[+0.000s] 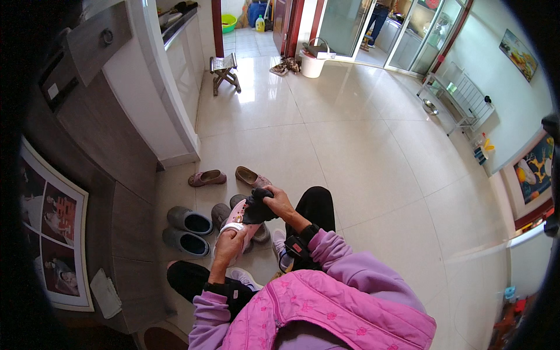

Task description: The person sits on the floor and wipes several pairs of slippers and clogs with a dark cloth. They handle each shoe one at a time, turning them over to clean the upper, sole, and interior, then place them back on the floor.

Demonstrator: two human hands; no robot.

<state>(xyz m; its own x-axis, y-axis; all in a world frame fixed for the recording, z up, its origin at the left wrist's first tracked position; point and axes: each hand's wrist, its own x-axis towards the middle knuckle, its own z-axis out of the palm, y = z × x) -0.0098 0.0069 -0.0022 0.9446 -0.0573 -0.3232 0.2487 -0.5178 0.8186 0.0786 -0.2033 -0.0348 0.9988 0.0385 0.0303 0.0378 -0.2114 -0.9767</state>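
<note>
My left hand (231,246) grips a pink clog (250,230) with a white strap and small colourful charms on its upper. In my right hand (280,204) is a bunched dark cloth (259,211), which lies against the clog's upper and covers part of it. The clog is held above the floor, in front of my knees. Below and behind it, grey shoes (220,213) are partly hidden. To the left sits a pair of blue-grey slippers (188,221), side by side. Farther forward lie two pink flat shoes, one left (207,178) and one right (248,176).
A dark wooden cabinet (131,218) runs along the left, with a framed set of photos (83,245) against it. Ahead are a folding stool (225,72) and a white bucket (312,65). A metal rack (459,98) lines the right wall. Someone's legs (377,24) show beyond the glass door.
</note>
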